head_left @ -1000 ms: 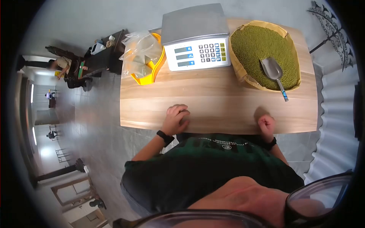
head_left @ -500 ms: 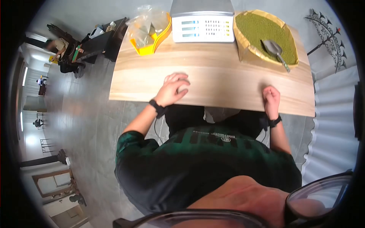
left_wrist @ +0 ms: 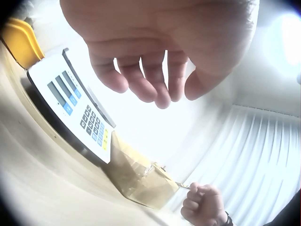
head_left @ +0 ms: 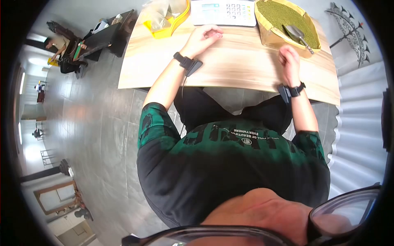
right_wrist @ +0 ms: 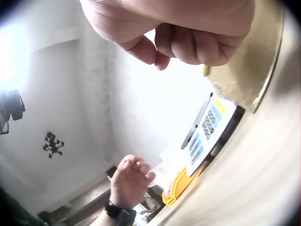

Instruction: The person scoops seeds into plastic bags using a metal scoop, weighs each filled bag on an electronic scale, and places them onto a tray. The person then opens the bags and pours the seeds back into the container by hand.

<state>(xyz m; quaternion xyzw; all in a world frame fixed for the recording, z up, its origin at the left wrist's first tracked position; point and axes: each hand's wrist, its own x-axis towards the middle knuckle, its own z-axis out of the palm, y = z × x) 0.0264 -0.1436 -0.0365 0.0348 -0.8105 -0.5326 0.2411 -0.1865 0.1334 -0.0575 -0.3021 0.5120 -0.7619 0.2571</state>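
Observation:
My left hand (head_left: 205, 39) is raised over the tabletop, just in front of the scale (head_left: 223, 13). Its fingers (left_wrist: 155, 75) are relaxed and bent a little, with nothing in them. The right hand (head_left: 289, 61) has its fingers curled in and no object shows in it. It is just in front of a brown paper bag (head_left: 273, 39) filled with small green beans (head_left: 283, 14). A metal scoop (head_left: 296, 33) lies on the beans, handle out over the bag's near rim, a little right of that hand.
At the table's back left, clear plastic bags (head_left: 155, 14) lie in a yellow holder (head_left: 164, 32). The wooden table (head_left: 143, 69) ends just before my lap. A corrugated white panel (head_left: 357, 123) stands to the right. Far left, another person (head_left: 61, 45) sits beside a dark desk (head_left: 102, 41).
Both hands have moved forward from the table's near edge, the left toward the scale and the right toward the paper bag. The head view has shifted, so the table sits higher.

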